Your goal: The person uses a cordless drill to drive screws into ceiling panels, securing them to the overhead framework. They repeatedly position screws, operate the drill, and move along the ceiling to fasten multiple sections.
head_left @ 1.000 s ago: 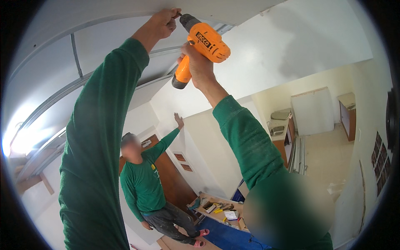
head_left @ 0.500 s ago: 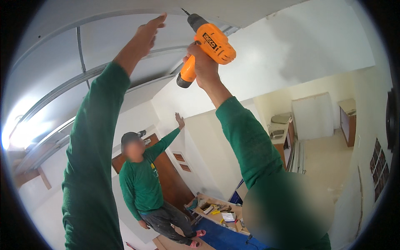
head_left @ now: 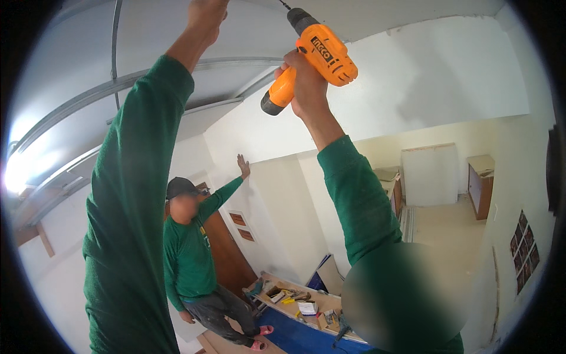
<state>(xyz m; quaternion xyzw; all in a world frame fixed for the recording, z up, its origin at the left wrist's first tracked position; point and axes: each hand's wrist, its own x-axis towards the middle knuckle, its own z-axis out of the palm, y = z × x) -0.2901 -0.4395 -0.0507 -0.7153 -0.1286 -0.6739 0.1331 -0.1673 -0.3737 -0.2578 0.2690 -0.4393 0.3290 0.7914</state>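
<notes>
An orange and black cordless drill (head_left: 327, 53) is held overhead by its handle in my right hand (head_left: 311, 85), whose fingers are wrapped round the grip. Its dark bit (head_left: 285, 5) points up toward the white ceiling board (head_left: 377, 15); the tip runs into the upper edge, so contact with the board cannot be made out. Left of the drill, my left hand (head_left: 206, 20) is raised to the ceiling. The upper edge cuts off most of its fingers, and I see nothing held in it.
Metal ceiling framing (head_left: 135, 76) curves across the left. Below stands a person (head_left: 194, 253) in a green top and dark cap, one palm against the wall. A workbench (head_left: 321, 304) carries scattered tools. Behind are a white panel (head_left: 429, 176) and a wooden cabinet (head_left: 480, 186).
My view has shifted. The drill and my right hand now appear farther right and slightly higher. My left hand has moved up, its fingers passing out of the picture.
</notes>
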